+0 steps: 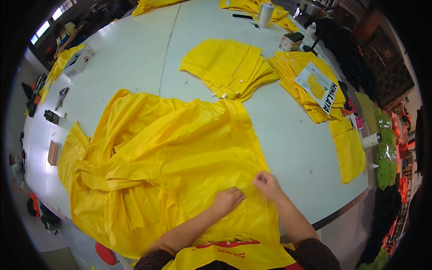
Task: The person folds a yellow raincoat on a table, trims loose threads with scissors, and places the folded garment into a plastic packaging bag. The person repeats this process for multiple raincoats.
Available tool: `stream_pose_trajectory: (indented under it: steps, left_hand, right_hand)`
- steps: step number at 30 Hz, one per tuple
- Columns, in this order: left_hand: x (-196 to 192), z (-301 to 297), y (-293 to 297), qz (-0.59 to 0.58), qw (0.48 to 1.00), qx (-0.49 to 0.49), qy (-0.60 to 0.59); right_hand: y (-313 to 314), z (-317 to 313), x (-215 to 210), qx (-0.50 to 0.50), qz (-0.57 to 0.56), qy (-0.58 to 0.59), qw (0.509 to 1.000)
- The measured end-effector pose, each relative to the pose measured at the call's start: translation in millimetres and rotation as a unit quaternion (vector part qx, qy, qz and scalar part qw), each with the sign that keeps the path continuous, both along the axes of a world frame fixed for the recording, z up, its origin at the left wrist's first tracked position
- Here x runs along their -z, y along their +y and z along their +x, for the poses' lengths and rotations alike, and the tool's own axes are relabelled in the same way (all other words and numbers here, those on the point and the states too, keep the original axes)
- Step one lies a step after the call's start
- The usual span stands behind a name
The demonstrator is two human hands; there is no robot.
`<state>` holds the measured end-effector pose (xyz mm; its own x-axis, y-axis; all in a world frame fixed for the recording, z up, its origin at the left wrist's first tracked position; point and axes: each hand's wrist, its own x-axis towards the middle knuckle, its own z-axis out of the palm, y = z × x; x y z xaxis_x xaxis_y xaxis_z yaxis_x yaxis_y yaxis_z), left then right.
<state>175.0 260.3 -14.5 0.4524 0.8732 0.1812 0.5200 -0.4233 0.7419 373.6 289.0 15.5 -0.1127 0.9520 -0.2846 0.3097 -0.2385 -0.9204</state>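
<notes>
Left hand (228,199): forearm enters from the lower edge, angled up and right; fingers curled into a loose fist, knuckles pressing flat on the yellow plastic sheet (166,166). Right hand (266,183): just beside the left, forearm angled up and left; fingertips bunched together, pinching the sheet near its right edge. The sheet is large, thin, glossy, heavily creased, and spread over the near part of the white table (135,54), with its lower edge hanging toward the person. Farther right: a stack of folded yellow pieces (227,67), then a second, neater pile (301,87) topped by a printed package.
</notes>
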Motion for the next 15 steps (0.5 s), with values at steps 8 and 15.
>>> stream_pose_trajectory:
  steps: [8, 15]
  left_hand:
    - [4.0, 21.2, 24.0, 0.007, 0.995, 0.096, 0.01]
    - [9.9, 37.2, 50.8, 0.033, 0.987, 0.155, 0.008]
  right_hand:
    - [203.6, 20.1, -28.7, 0.101, 0.27, -0.152, 0.945]
    - [342.7, 5.8, -13.9, 0.012, 0.381, -0.239, 0.893]
